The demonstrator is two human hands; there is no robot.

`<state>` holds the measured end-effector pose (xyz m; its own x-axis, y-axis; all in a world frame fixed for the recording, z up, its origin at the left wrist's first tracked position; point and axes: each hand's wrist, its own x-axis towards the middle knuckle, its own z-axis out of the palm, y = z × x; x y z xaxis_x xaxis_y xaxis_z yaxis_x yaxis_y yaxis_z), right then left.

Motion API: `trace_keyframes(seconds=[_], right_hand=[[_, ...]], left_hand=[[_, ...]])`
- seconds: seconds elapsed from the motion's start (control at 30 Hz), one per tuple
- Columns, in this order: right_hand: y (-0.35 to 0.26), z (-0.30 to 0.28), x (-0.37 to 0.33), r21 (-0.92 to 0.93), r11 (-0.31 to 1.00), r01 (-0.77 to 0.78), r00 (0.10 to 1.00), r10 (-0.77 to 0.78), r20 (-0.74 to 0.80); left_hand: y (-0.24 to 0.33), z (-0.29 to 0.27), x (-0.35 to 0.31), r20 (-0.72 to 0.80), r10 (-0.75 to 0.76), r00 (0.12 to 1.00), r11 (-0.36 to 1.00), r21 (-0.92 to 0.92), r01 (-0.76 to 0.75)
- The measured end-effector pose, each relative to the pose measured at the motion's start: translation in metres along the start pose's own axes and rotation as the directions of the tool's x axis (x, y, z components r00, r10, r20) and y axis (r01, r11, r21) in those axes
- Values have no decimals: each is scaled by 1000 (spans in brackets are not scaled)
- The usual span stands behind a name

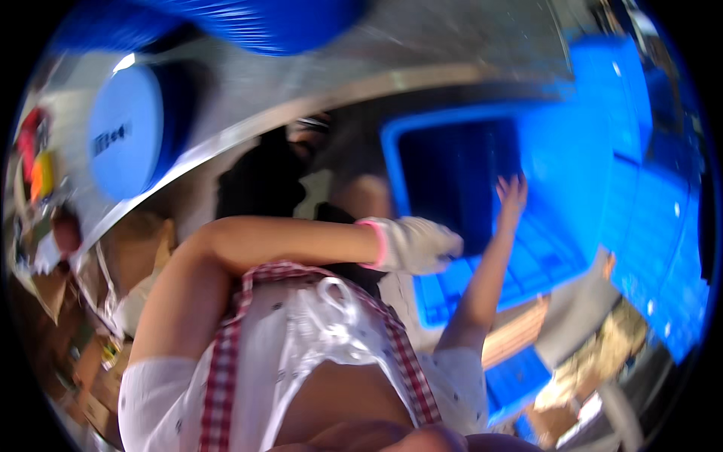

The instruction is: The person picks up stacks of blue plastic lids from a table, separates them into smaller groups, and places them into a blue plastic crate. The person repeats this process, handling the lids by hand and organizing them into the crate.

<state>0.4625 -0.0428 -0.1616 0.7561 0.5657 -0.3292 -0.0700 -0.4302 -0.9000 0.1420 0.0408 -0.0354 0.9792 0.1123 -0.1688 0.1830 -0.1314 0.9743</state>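
A light knitted glove with a pink cuff covers my left hand, which reaches across my front to the near left side of a blue plastic bin. Its fingers look curled in; blur hides whether anything is in them. My right hand is bare and stretched out over the bin, fingers apart, holding nothing. The bin lies open toward me, its inside dark blue and in shadow. Whether the right fingertips touch its wall I cannot tell.
Several blue crates stand stacked at the right. A grey worktable with a pale edge runs along the far side, bearing a blue drum-shaped container at the left. Cardboard lies at the left; a smaller blue box sits lower right.
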Motion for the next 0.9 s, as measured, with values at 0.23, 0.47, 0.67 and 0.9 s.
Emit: trace_keyframes(seconds=[0.23,0.47,0.67,0.9], right_hand=[[-86,124,-123,292,951,99,954,-175,244],[-112,176,-251,319,910,264,773,-398,495],[-250,134,-367,546,-141,826,-17,-974,-225],[-284,125,-444,739,-503,448,-57,-841,-537]], left_hand=[[-33,-38,-6,-96,167,981,983,-60,-173],[37,-109,-201,-400,102,911,995,45,-92],[-1,-197,-353,-967,202,157,953,231,198],[-60,-272,-379,-848,-497,187,790,-352,502]])
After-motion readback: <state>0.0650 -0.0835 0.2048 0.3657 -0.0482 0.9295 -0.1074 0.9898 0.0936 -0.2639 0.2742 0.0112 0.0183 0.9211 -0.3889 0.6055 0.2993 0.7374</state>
